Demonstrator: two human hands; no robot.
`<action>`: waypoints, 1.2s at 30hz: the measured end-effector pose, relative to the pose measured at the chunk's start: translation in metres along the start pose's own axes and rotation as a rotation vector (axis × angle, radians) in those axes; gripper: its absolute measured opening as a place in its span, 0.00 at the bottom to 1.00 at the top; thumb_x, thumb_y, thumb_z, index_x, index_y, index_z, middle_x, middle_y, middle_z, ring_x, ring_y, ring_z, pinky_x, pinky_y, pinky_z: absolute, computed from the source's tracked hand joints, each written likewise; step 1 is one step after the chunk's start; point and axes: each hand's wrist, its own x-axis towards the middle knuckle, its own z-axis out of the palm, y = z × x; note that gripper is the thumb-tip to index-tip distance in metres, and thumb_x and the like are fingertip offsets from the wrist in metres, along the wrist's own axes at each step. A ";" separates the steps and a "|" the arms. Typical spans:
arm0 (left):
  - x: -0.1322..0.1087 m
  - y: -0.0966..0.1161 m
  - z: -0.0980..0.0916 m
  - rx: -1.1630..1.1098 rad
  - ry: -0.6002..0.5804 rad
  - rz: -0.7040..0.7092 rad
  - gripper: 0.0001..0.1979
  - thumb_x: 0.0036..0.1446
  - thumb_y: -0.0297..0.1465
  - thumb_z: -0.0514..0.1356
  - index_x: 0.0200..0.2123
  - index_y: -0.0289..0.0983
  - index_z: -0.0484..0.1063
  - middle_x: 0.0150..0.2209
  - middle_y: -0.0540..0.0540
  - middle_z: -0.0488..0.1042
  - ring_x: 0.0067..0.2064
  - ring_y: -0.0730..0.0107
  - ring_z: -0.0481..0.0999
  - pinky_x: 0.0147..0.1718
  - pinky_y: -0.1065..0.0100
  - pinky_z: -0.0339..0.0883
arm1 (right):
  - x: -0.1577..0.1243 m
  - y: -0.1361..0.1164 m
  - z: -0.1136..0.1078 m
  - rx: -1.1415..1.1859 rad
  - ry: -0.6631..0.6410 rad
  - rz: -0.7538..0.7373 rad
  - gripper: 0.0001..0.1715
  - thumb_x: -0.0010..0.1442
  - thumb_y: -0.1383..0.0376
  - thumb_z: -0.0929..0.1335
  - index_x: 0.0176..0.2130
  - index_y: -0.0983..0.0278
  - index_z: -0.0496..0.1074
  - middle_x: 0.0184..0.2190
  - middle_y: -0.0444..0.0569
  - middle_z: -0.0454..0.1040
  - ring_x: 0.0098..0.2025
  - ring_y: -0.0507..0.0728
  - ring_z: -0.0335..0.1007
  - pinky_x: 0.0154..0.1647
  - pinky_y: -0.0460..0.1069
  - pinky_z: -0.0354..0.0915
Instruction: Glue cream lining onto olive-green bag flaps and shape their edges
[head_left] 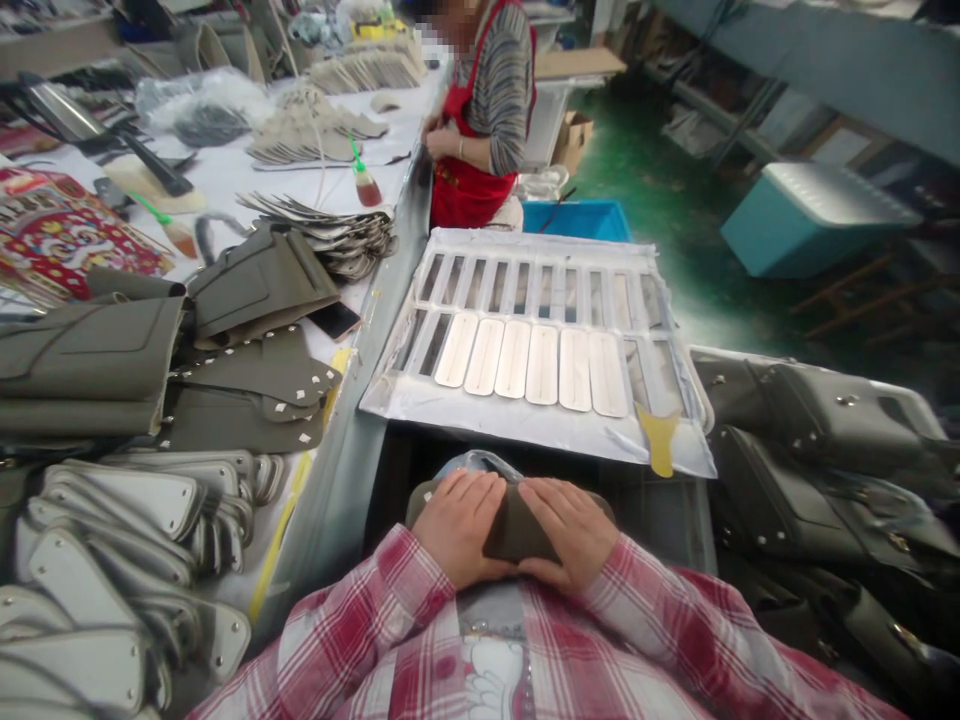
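Observation:
A dark olive-grey leather piece [517, 527] lies low in front of my body, held between both hands. My left hand [463, 525] presses on its left part, fingers together and pointing away from me. My right hand [570, 532] rests the same way on its right part, thumb near the close edge. Just beyond, a white slotted rack [525, 425] carries several pale rounded strips [543, 365] side by side. A yellow piece [658, 440] sits at the rack's near right corner.
At the left, a table [300, 350] bears olive leather pieces [82, 350], stacked white-edged straps [135, 500] and glue bottles [365, 185]. Olive bags [795, 470] are piled at the right. A person in a red apron [480, 130] stands beyond the rack, near a blue bin [577, 220].

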 end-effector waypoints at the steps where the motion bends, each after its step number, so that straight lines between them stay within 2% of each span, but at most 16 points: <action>1: -0.001 0.000 0.001 0.001 0.016 -0.006 0.43 0.44 0.55 0.59 0.54 0.28 0.62 0.51 0.33 0.69 0.53 0.49 0.66 0.56 0.49 0.53 | -0.001 0.001 0.001 0.000 0.027 -0.005 0.40 0.55 0.47 0.63 0.55 0.73 0.62 0.50 0.64 0.66 0.52 0.67 0.59 0.52 0.63 0.58; 4: -0.001 0.000 0.003 0.011 0.058 -0.029 0.41 0.44 0.53 0.60 0.52 0.27 0.64 0.49 0.32 0.70 0.52 0.48 0.67 0.56 0.49 0.54 | -0.001 0.002 0.002 0.005 0.068 -0.002 0.40 0.57 0.45 0.61 0.54 0.73 0.63 0.49 0.64 0.67 0.52 0.66 0.60 0.51 0.63 0.59; 8: 0.000 0.000 0.005 0.024 0.077 -0.020 0.39 0.47 0.53 0.59 0.51 0.27 0.65 0.49 0.31 0.70 0.52 0.47 0.68 0.56 0.48 0.56 | 0.001 0.003 0.003 0.022 0.060 0.011 0.41 0.58 0.42 0.59 0.53 0.73 0.64 0.48 0.63 0.67 0.52 0.66 0.60 0.51 0.62 0.59; 17: -0.003 -0.002 0.003 0.068 0.045 -0.003 0.39 0.49 0.53 0.57 0.55 0.30 0.62 0.51 0.32 0.69 0.53 0.46 0.67 0.58 0.44 0.47 | -0.003 0.006 -0.001 -0.022 0.026 0.007 0.41 0.58 0.43 0.59 0.55 0.73 0.64 0.51 0.63 0.66 0.54 0.66 0.58 0.53 0.61 0.58; 20: 0.000 0.000 -0.001 0.030 0.007 -0.041 0.40 0.44 0.52 0.61 0.53 0.30 0.63 0.51 0.34 0.69 0.53 0.48 0.67 0.58 0.47 0.48 | -0.006 0.010 -0.004 -0.027 0.067 0.032 0.40 0.58 0.43 0.60 0.53 0.72 0.65 0.49 0.62 0.67 0.53 0.65 0.60 0.52 0.60 0.58; 24: 0.011 0.003 -0.005 -0.023 -0.088 -0.150 0.39 0.37 0.47 0.65 0.51 0.32 0.64 0.48 0.38 0.70 0.48 0.50 0.68 0.53 0.50 0.54 | -0.001 0.016 -0.010 0.007 -0.036 0.087 0.45 0.50 0.41 0.65 0.52 0.72 0.66 0.46 0.61 0.68 0.47 0.66 0.63 0.47 0.60 0.60; 27: 0.017 0.005 -0.006 -0.031 -0.086 -0.174 0.33 0.38 0.45 0.64 0.47 0.34 0.66 0.45 0.38 0.71 0.46 0.50 0.68 0.49 0.51 0.57 | 0.007 0.017 -0.013 0.031 -0.155 0.119 0.47 0.42 0.43 0.70 0.51 0.71 0.67 0.45 0.60 0.68 0.45 0.66 0.63 0.43 0.59 0.60; 30: 0.019 0.004 -0.005 -0.044 -0.074 -0.187 0.30 0.40 0.45 0.62 0.45 0.34 0.66 0.43 0.39 0.71 0.45 0.52 0.68 0.48 0.52 0.57 | 0.012 0.016 -0.014 0.059 -0.151 0.156 0.44 0.38 0.48 0.73 0.48 0.71 0.68 0.45 0.60 0.68 0.45 0.66 0.62 0.42 0.59 0.60; 33: 0.019 0.003 -0.004 -0.054 -0.063 -0.181 0.30 0.41 0.46 0.61 0.45 0.34 0.66 0.43 0.39 0.71 0.45 0.52 0.68 0.48 0.52 0.57 | 0.012 0.015 -0.015 0.080 -0.123 0.154 0.42 0.39 0.49 0.73 0.48 0.71 0.68 0.45 0.60 0.68 0.45 0.66 0.62 0.43 0.59 0.59; 36: 0.019 0.003 -0.004 -0.054 -0.040 -0.170 0.30 0.40 0.46 0.61 0.45 0.34 0.66 0.42 0.39 0.71 0.45 0.51 0.68 0.47 0.52 0.58 | 0.012 0.017 -0.016 0.094 -0.164 0.130 0.42 0.42 0.49 0.72 0.50 0.71 0.67 0.46 0.60 0.67 0.46 0.66 0.61 0.43 0.58 0.59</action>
